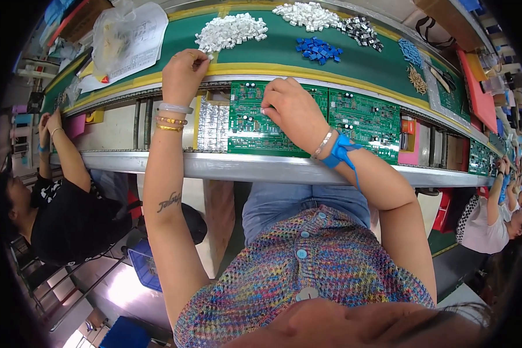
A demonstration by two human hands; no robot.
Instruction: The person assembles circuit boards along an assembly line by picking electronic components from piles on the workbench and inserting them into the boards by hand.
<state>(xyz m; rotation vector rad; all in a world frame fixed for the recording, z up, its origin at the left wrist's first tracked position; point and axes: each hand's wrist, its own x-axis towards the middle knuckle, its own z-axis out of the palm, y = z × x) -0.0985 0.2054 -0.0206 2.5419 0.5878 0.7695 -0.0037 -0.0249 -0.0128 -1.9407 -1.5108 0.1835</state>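
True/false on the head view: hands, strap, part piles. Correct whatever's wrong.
1. The right hand is over a green circuit board. True.
2. The blue wrist strap is on the left arm. False: it is on the right arm.
3. The left hand is near a pile of white parts. True.
4. The dark blue parts lie left of the left hand. False: they lie to its right.
5. A clear plastic bag partly covers a paper sheet. True.
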